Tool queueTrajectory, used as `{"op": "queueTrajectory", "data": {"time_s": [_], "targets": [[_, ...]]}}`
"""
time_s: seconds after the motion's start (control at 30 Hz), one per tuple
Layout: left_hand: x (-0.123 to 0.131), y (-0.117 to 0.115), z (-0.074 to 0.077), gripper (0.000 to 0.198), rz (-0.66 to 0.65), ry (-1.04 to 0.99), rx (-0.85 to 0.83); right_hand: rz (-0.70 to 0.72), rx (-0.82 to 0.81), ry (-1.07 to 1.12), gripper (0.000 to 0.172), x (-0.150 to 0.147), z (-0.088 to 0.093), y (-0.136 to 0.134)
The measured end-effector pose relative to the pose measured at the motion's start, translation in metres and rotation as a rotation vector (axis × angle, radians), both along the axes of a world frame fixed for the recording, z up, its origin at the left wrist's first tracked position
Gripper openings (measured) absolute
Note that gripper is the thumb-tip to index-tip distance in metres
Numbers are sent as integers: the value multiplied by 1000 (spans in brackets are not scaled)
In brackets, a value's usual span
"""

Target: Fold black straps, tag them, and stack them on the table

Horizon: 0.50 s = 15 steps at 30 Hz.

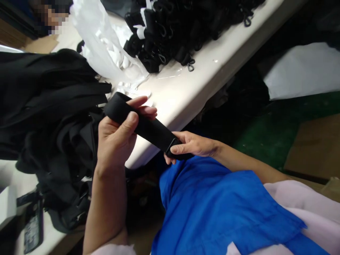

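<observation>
A wide black strap (152,131) stretches between my two hands above the front edge of the white table. My left hand (120,132) grips its looped upper end, thumb on top and fingers behind. Near the strap's lower end, my right hand (184,144) pinches it beside a dark rectangular buckle or slider (170,145), with the thumb on top. The strap's tail below my right hand is partly hidden by the fingers.
Black straps with metal hooks (164,35) are heaped at the back of the white table (191,86). Beside them lies a clear plastic bag (106,46) with white pieces. Black fabric (47,95) is piled at left, above a dark handheld device (33,226).
</observation>
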State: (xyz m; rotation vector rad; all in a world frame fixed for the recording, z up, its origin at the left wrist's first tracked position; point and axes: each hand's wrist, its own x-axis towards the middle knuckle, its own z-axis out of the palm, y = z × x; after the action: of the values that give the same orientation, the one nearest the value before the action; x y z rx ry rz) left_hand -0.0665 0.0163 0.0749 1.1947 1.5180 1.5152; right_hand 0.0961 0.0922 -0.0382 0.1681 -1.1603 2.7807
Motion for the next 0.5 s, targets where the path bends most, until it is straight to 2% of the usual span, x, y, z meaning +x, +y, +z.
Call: {"op": "queueTrajectory", "data": {"time_s": [0.13, 0.3, 0.4, 0.5], "targets": [[-10, 5, -11, 39, 125, -178, 18, 46, -84, -9, 30, 1, -5, -2], [-17, 11, -34, 38, 103, -216, 12, 67, -269, -82, 29, -5, -15, -7], [-17, 11, -37, 36, 71, -164, 53, 54, -312, -92, 34, -9, -16, -7], [-14, 10, -33, 34, 41, -92, 88, 54, -283, -69, 37, -10, -14, -8]]}}
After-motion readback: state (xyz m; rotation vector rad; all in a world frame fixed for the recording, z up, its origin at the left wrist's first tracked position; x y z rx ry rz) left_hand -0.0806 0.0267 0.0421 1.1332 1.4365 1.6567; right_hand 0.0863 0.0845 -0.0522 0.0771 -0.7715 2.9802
